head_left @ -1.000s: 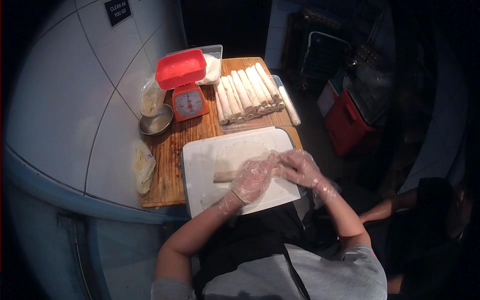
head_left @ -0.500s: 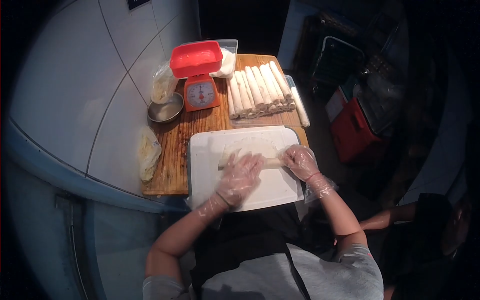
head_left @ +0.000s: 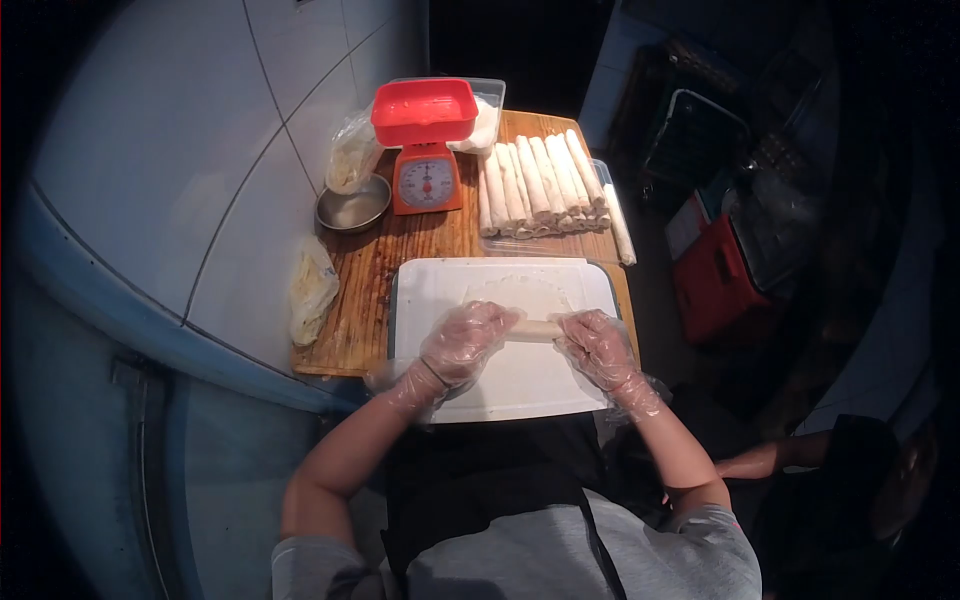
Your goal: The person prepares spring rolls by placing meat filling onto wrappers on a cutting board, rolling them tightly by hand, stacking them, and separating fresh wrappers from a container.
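A pale roll (head_left: pixel 536 330) lies across the white board (head_left: pixel 510 390), with the flat part of its thin round wrapper (head_left: pixel 520 290) spread out behind it. My left hand (head_left: pixel 470 342), in a clear plastic glove, has its fingers closed round the roll's left end. Gloved the same way, my right hand (head_left: pixel 598 348) grips the right end. Only the middle of the roll shows between the hands. Behind the board, several finished pale rolls (head_left: pixel 540 185) are stacked in a clear tray (head_left: pixel 500 243).
An orange scale (head_left: pixel 427 180) with a red pan (head_left: pixel 425 108) stands behind the board. Left of it are a metal bowl (head_left: pixel 353 205) and plastic bags (head_left: pixel 313 292) by the tiled wall. A red box (head_left: pixel 722 280) is at the right, near another person's arm (head_left: pixel 775 460).
My left hand has gone from lying spread over the roll to closing on its left end. My right hand stays at the right end. The camera view has shifted.
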Demonstrator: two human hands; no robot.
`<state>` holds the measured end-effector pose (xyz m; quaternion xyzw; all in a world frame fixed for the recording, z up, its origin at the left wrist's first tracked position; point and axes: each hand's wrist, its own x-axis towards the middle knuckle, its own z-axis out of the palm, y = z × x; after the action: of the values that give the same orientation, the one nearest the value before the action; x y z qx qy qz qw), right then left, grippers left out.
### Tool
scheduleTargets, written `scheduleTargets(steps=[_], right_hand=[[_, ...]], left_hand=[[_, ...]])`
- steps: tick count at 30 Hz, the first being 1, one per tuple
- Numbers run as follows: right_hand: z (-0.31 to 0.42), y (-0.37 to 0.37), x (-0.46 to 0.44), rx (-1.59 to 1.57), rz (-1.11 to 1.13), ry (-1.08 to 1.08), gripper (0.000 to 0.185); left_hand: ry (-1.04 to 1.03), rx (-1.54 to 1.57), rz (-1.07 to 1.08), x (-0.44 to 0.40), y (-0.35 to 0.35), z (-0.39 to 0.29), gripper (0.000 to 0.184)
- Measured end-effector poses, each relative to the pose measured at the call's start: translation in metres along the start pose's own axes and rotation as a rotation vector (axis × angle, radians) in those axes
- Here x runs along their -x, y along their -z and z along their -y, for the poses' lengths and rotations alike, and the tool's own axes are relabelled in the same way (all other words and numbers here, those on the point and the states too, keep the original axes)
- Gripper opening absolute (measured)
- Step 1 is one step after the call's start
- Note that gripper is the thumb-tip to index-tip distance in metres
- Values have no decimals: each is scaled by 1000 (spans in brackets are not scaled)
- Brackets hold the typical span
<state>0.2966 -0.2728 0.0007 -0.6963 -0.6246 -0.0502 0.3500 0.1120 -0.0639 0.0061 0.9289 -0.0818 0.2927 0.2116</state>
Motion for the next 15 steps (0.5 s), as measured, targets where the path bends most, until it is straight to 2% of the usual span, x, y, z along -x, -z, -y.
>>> scheduleTargets(steps=[3, 6, 8, 12, 15], right_hand=[[0, 11, -7, 18, 85, -14, 28], [-8, 17, -12, 42, 155, 20, 22], [-9, 17, -15, 22, 194, 13, 15], [-6, 18, -14, 64, 171, 14, 18], [-5, 15, -13, 52, 155, 6, 21]], left_hand=[[169, -145, 167, -4, -1, -7, 40], [105, -267, -170, -8, -52, -32, 41], [22, -368, -18, -22, -57, -62, 39], [153, -118, -7, -31, -67, -41, 31], [96, -171, -5, -11, -49, -14, 29]])
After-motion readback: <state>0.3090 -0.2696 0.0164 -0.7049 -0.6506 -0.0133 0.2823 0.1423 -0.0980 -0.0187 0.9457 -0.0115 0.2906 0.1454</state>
